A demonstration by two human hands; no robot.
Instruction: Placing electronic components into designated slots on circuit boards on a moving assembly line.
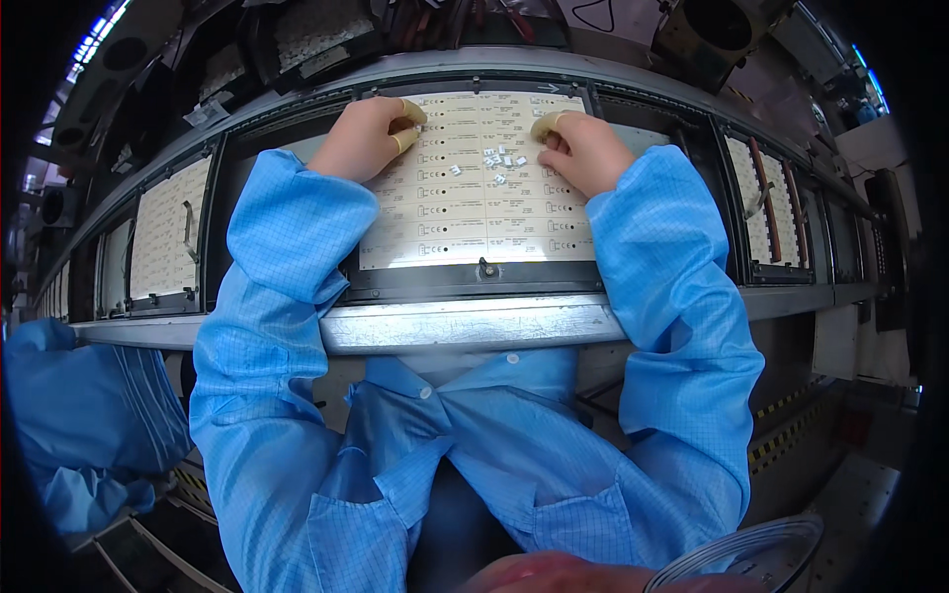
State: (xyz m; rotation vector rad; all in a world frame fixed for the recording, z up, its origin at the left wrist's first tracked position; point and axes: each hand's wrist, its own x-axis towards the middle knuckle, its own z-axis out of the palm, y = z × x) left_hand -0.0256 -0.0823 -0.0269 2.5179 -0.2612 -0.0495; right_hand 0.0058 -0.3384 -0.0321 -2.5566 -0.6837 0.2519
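A cream panel of printed boards (415, 252) lies in a black frame (425, 282) in front of me. Small white connectors (499, 158) sit in a loose cluster right of the panel's middle, with a single one a little to the left. Over the panel's upper left, my left hand (364, 138) is closed in a pinch, its fingertips in yellowish finger cots. At the upper right, my right hand (588, 150) has its fingers curled together close to the surface, also with finger cots. Whatever either pinch holds is too small or hidden to name.
A metal rail (474, 324) runs along the near edge of the line. Further framed panels stand left (168, 232) and right (756, 198). Dark bins of small white parts (316, 44) are at the back. Blue cloth, apparently another person's garment (94, 405), shows at lower left.
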